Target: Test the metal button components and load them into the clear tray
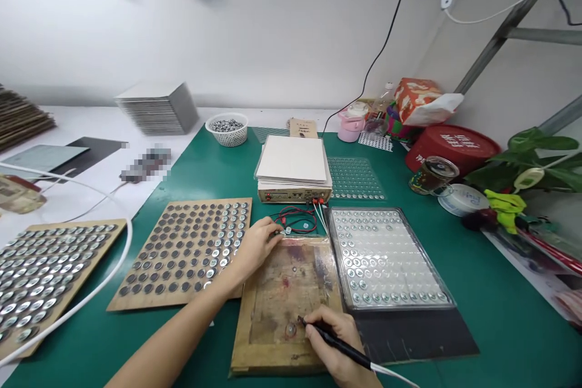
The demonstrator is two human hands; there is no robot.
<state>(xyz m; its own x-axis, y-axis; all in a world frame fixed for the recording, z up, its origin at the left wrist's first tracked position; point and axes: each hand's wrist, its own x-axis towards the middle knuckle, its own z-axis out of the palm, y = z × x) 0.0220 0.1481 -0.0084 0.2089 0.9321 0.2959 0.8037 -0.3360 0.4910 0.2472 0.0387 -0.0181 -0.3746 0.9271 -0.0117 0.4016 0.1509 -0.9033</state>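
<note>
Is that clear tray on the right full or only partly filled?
Partly filled: the clear tray holds metal discs along its left side and bottom rows, while most middle pockets look empty.

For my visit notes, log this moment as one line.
Left hand: fingers beside red and black leads | Right hand: holds corded black pen tool | Tip: near metal disc on stained wooden board

Right hand (334, 364) — corded black probe (350, 354)
</note>
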